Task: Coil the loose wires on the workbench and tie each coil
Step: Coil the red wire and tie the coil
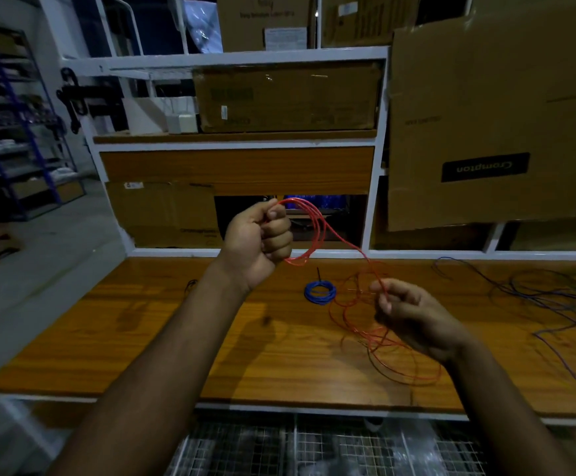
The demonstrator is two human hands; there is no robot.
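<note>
Left hand (259,240) fisted around gathered red wire (308,231) loops above the workbench (142,324), anchoring the coil, while right hand (413,317) pinches the slack strand to feed it

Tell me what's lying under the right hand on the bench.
Loose loops of red wire sprawl on the workbench beneath the right hand, which pinches one strand. The wrist hides part of the tangle.

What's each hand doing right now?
Left hand: grips the red wire coil.
Right hand: pinches the red wire's loose run.
</note>
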